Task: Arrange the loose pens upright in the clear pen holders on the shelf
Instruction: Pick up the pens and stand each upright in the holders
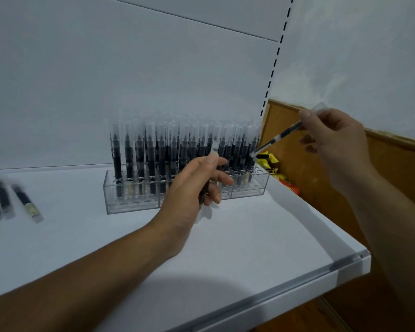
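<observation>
My left hand (197, 185) grips a pen (203, 195) (blurred) before the packed pen holders (130, 200) near the shelf's (249, 236) back-right corner. My right hand (333, 140) pinches a second pen (278, 137), tilted, over the right edge. Loose pens (10, 202) lie at the left edge.

Dim, cool light; pens (182, 149) motion-blurred, perhaps overhead shadow on shelf (225, 271).

The left hand (197, 185) grips a pen (203, 195) just in front of the clear holders (130, 200), which stand full of upright pens (162, 159) near the shelf's (249, 236) back edge. The right hand (331, 140) pinches a second pen (276, 140), tilted, above the holders' right end. Loose pens (22, 202) lie by the left edge.
</observation>
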`<action>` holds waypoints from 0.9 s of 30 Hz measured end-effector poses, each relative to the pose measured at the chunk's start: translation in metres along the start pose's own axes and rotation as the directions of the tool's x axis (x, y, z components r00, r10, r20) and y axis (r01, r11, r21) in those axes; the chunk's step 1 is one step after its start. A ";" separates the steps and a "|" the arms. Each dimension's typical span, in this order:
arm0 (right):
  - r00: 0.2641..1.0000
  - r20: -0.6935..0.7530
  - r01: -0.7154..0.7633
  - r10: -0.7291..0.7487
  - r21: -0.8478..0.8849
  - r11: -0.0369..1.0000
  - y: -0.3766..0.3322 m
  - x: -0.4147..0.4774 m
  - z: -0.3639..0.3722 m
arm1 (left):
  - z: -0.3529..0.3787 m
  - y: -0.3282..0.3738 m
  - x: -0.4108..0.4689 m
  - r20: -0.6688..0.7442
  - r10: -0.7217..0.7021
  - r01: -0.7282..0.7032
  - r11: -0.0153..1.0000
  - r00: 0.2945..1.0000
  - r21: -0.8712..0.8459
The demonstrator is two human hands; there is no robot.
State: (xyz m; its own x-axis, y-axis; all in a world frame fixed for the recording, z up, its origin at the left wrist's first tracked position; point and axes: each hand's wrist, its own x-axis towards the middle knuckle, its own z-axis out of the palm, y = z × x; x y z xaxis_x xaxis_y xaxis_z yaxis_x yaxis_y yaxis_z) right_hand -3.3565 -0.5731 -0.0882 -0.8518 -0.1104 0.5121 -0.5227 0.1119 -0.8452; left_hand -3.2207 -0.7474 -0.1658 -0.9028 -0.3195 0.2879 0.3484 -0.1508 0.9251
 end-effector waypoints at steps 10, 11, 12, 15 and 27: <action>0.983 0.103 0.182 -0.153 -0.415 0.891 0.010 0.021 0.012 | -0.002 -0.001 0.001 -0.008 -0.008 0.008 1.000 1.000 -0.015; 0.981 0.116 0.191 -0.155 -0.438 0.878 0.010 0.022 0.014 | -0.002 -0.001 0.002 -0.007 -0.004 0.004 1.000 1.000 -0.015; 0.978 0.139 0.200 -0.152 -0.464 0.863 0.009 0.023 0.015 | -0.003 -0.001 0.002 -0.006 -0.001 0.000 1.000 1.000 -0.014; 0.963 0.249 0.227 -0.106 -0.530 0.817 0.009 0.025 0.021 | -0.003 -0.002 0.002 -0.004 0.009 -0.009 1.000 1.000 -0.009; 0.924 0.367 0.144 0.109 -0.597 0.790 0.033 0.007 0.024 | -0.005 -0.005 0.002 -0.003 0.034 -0.034 0.999 0.999 -0.023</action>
State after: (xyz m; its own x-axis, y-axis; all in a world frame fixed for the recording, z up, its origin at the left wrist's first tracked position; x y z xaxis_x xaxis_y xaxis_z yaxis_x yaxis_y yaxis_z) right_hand -3.3785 -0.5942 -0.1161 -0.8308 -0.4520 0.3248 -0.5565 0.6617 -0.5026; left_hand -3.2227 -0.7520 -0.1706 -0.8897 -0.3277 0.3180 0.3844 -0.1615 0.9089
